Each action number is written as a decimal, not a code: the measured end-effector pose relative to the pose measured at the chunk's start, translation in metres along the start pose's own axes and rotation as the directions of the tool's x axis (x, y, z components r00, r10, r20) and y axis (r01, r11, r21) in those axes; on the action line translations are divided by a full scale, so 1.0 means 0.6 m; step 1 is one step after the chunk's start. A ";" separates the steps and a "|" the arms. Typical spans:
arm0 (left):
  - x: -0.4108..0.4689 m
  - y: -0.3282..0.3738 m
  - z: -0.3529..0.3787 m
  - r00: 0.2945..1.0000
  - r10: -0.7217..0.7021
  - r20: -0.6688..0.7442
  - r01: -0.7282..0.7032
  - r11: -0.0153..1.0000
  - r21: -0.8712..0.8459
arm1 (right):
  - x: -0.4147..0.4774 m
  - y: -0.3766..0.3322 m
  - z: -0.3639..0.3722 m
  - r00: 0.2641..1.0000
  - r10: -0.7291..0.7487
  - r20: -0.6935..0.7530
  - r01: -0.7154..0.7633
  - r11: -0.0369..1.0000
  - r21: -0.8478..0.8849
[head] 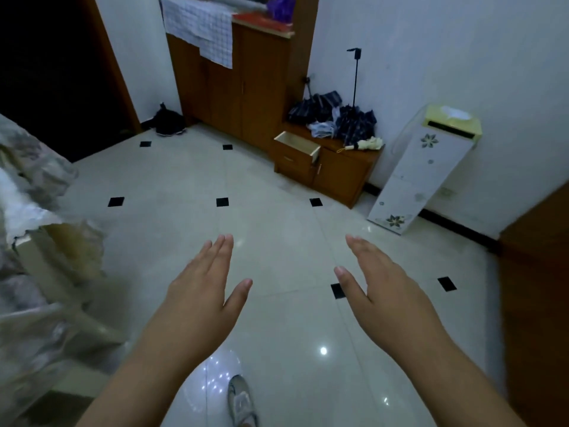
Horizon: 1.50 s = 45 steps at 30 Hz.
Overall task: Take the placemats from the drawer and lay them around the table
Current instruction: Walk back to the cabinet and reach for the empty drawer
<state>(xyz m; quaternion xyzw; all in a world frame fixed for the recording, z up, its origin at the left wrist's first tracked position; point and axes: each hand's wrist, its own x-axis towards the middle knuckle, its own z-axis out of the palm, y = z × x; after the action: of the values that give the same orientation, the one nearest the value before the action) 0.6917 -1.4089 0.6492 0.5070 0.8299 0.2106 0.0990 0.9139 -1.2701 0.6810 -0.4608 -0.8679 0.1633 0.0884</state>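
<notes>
A pulled-out drawer [297,146] juts from a low wooden cabinet [337,169] against the far wall; its pale inside shows no placemat from here. My left hand [204,288] and my right hand [381,285] are stretched out in front of me over the tiled floor, fingers straight, holding nothing. Both hands are well short of the drawer. At the left edge a table [21,192] under a crinkled plastic cover is partly in view.
Folded umbrellas [338,118] lie on the low cabinet. A tall wooden cupboard [234,84] stands left of it, a white floral floor unit [421,171] to its right. Dark shoes [169,121] sit by the doorway. A covered chair [58,272] stands beside the table.
</notes>
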 end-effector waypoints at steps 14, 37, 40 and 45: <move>0.512 -0.109 -0.034 0.996 -0.008 0.093 0.002 0.998 0.057 | 0.500 -0.012 0.055 0.994 0.092 0.059 -0.097 0.992 0.084; 1.338 -0.230 -0.015 0.991 -0.097 0.096 0.086 0.990 0.114 | 1.423 -0.023 0.140 0.996 -0.067 0.059 0.057 0.985 0.163; 1.467 -0.257 0.007 0.987 -0.030 0.160 0.011 0.992 0.122 | 1.514 -0.014 0.167 0.997 0.021 0.073 -0.033 0.985 0.168; 1.689 -0.292 0.040 0.958 0.069 0.279 -0.105 0.988 0.115 | 1.664 -0.002 0.200 0.979 0.199 0.036 -0.202 0.969 0.141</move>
<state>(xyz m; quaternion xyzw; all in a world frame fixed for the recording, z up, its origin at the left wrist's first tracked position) 0.0883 -0.5770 0.5987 0.5725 0.7970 0.0888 0.1707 0.3175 -0.4679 0.5727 -0.5370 -0.8036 0.2384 0.0951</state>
